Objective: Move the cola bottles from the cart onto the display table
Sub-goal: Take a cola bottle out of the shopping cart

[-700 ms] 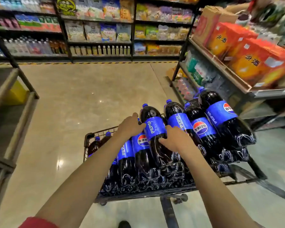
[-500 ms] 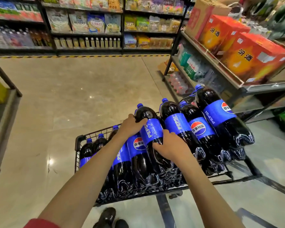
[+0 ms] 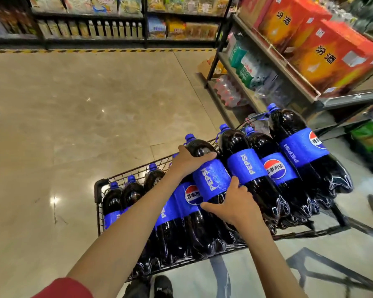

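Cola bottles (image 3: pixel 274 171) lie heaped on their sides in the wire cart (image 3: pixel 100 196), caps pointing far, a top row riding on a lower layer. Both hands hold one bottle of that top row, the gripped bottle (image 3: pixel 211 179). The left hand (image 3: pixel 190 162) curls over its dark shoulder just below the cap. The right hand (image 3: pixel 235 203) wraps the body at the near edge of the blue label, thumb up along it.

The neighbour bottle (image 3: pixel 246 166) lies touching it on the right, so lifting it out may let that one roll into the gap. The far-right bottle (image 3: pixel 299 147) (perched highest, by the cart's right edge) could then slide off onto the floor (image 3: pixel 73 104). The plastic looks smooth and the bottle full, so a loose hold might slip. No display table can be made out.
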Available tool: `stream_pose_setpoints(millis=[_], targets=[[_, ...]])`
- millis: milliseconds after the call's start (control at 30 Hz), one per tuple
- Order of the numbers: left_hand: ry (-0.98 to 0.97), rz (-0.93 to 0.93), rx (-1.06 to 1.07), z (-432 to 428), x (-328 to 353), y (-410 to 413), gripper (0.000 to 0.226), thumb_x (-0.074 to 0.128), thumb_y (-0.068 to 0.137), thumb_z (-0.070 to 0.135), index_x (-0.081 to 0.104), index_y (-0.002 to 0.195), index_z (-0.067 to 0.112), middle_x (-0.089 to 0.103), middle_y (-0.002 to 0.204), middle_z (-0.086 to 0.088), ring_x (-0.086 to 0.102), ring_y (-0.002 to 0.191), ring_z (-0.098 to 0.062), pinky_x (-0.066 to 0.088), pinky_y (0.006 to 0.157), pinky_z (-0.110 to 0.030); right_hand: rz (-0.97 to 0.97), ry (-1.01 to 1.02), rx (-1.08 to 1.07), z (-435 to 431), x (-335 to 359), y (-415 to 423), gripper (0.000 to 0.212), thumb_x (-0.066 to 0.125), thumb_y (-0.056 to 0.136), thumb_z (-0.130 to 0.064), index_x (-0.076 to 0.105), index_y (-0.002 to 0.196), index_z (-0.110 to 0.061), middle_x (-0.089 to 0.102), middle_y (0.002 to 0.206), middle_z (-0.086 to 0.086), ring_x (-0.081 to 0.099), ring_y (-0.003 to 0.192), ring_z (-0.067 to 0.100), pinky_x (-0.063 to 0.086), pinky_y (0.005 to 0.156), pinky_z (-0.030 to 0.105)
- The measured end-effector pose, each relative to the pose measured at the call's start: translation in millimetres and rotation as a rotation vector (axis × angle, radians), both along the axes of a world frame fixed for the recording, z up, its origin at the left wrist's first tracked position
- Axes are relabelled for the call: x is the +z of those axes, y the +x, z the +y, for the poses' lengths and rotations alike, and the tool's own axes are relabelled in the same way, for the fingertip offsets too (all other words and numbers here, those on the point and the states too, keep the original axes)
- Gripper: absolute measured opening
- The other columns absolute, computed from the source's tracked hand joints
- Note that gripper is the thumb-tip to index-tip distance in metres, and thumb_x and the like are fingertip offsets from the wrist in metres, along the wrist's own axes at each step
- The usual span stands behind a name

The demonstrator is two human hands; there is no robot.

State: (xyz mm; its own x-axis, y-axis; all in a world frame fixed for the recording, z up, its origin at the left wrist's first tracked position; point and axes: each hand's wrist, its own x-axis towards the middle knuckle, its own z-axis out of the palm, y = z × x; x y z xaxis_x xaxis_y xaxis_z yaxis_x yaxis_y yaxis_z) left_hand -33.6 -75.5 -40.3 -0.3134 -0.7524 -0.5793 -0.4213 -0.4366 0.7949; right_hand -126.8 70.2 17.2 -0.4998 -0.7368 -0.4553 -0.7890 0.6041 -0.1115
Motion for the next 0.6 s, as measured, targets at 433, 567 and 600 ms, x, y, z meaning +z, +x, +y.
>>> stream_pose_setpoints(millis=[433,567,600], targets=[[-0.006,0.129,0.161,12,-5,-2,0.106,0.085,0.050,0.068,0.035,0.132,0.024,0.063,0.120,0.003,0.067,0.102,-0.020,0.056,0.093,-0.045,0.083,-0.030,-0.076,-2,3,4,0.093,0.077,0.059,-0.069,0.043,0.128,-0.017,0.056,0.122,0.006,0.057,0.118,0.031,0.046,0.090,0.041],[0.010,0.174,0.169,12,0,-2,0.101,0.089,0.055,0.061,0.034,0.132,0.026,0.063,0.119,0.004,0.068,0.097,-0.016,0.058,0.088,-0.041,0.076,-0.060,-0.087,0,6,3,0.092,0.077,0.058,-0.069,0.044,0.127,-0.019,0.056,0.120,0.004,0.058,0.115,0.031,0.046,0.088,0.041],[0.015,0.187,0.175,13,1,-2,0.101,0.090,0.055,0.060,0.034,0.132,0.026,0.063,0.120,0.003,0.068,0.097,-0.016,0.058,0.088,-0.041,0.079,-0.068,-0.084,1,7,2,0.092,0.077,0.058,-0.069,0.044,0.127,-0.019,0.056,0.121,0.005,0.058,0.115,0.031,0.046,0.088,0.042]])
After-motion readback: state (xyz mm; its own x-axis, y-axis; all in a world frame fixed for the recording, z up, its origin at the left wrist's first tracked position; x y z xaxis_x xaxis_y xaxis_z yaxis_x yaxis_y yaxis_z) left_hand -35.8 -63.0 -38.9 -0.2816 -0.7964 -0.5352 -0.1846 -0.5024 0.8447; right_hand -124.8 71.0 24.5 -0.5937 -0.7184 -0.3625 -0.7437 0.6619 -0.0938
